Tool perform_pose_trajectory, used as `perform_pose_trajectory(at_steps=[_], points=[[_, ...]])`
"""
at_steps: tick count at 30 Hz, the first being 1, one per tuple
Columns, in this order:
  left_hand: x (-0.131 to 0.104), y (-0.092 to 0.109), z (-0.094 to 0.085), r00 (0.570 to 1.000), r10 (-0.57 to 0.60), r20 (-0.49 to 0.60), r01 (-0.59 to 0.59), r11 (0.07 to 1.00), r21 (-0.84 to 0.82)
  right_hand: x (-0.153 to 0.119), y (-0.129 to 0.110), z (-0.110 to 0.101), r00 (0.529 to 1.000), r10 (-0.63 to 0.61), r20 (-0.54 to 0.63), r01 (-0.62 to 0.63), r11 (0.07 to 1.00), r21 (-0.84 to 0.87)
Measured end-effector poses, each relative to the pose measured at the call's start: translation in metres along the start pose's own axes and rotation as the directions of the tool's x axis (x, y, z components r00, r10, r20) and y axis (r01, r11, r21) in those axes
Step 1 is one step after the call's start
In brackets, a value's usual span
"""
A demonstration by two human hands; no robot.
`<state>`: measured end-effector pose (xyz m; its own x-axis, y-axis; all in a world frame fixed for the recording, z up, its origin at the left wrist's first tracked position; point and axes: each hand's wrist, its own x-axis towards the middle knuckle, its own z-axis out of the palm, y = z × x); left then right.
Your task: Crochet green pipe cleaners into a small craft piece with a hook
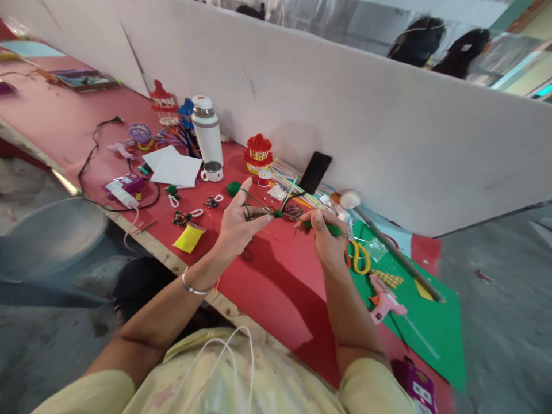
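My left hand (240,223) pinches a small dark green yarn piece (278,214) between thumb and fingers, with green yarn looped over the raised index finger. That yarn runs back to a green ball (234,188) just behind the hand. My right hand (326,234) is closed around a green-handled tool (333,230), its thin tip reaching left to the yarn piece. Between and behind the hands lie a dark multicoloured yarn ball (294,212) and a pile of white beads (277,192).
A white bottle (207,132), metal-lined cup (212,171), red-topped lantern (258,152) and black phone (316,172) stand along the white partition (345,115). Yellow scissors (360,257) and a pink glue gun (385,303) lie right. A yellow packet (189,237) lies near the left forearm.
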<state>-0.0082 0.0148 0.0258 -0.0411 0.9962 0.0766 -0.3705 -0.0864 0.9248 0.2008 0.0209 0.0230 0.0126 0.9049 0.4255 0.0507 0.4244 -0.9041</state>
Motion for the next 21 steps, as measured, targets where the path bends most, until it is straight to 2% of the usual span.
perform_pose_trajectory(at_steps=[3,5,8,14,17,21], points=[[0.000,0.000,0.001,1.000,0.014,0.000,-0.014,1.000,0.011,0.000,-0.005,0.002,0.991,-0.066,-0.114,0.056,0.994,-0.093],[0.000,-0.001,0.003,1.000,0.008,0.015,-0.008,1.000,0.029,-0.001,-0.006,0.006,0.995,-0.062,-0.073,0.056,0.996,-0.075],[-0.001,-0.002,0.005,0.999,-0.008,0.046,0.006,0.999,0.049,-0.005,-0.002,0.015,0.999,0.012,0.043,-0.011,1.000,-0.004],[-0.001,-0.005,0.007,0.997,0.019,0.068,-0.019,1.000,0.007,-0.008,0.006,0.028,0.993,0.116,-0.019,-0.113,0.986,0.125],[-0.002,-0.005,0.008,0.998,0.055,0.033,-0.053,0.998,-0.042,-0.007,0.005,0.028,0.986,0.159,-0.041,-0.149,0.971,0.186],[-0.001,-0.002,0.010,0.997,0.045,-0.068,-0.050,0.996,-0.080,-0.007,0.005,0.029,0.983,0.168,-0.067,-0.149,0.963,0.226]])
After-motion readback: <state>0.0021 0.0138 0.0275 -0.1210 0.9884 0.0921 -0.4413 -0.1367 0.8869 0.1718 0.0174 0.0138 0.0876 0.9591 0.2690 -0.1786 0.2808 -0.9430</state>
